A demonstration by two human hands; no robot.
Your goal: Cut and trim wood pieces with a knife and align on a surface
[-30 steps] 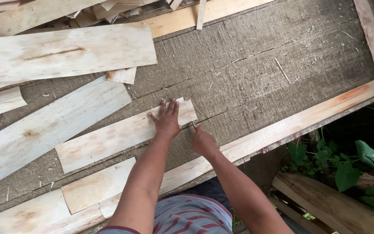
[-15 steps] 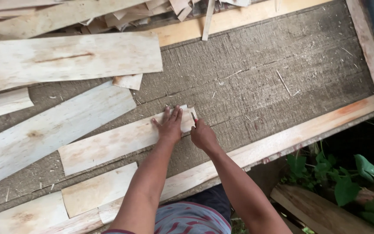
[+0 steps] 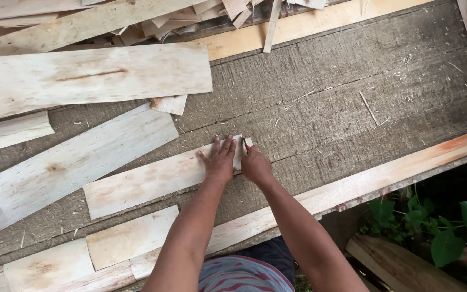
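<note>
Under both hands, right end of pale thin wood veneer strip mostly covered; fingertips of right hand hard to make out. Left hand flat, fingers spread, pressing strip onto rough grey board table. Right hand curled at strip's end edge, grip unclear.

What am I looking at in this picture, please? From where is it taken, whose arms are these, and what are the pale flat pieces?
The view comes from a camera worn on a person's head, looking down, so the arms are that person's own. The left hand lies flat on the end of a thin wood strip. The right hand grips the same end at its edge. The strip lies on a rough grey table framed by a wood rail. More pale sheets lie to the left, with scraps piled at the top. Green plants show beyond the rail.
</note>
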